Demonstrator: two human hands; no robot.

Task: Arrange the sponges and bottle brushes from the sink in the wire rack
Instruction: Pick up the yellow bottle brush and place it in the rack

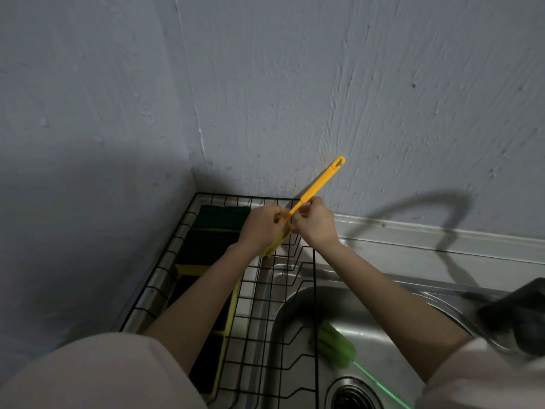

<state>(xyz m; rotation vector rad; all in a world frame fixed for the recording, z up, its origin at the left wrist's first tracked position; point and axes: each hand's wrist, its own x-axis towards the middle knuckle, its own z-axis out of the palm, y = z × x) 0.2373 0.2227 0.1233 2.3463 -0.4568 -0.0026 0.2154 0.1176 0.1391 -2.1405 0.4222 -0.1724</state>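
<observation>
Grey plaster walls meet in a corner behind a steel sink (383,329), with a black wire rack (265,290) at the frame's lower centre. Both hands close on a yellow bottle brush (317,184): the left hand (262,228) wraps its lower end, the right hand (315,222) pinches the handle. Its long axis runs diagonally, hook end pointing to the upper right. Dark green sponges (218,219) with yellow undersides stand in the rack's left side. A green bottle brush (336,346) lies in the basin, handle pointing lower right. No writing is legible.
</observation>
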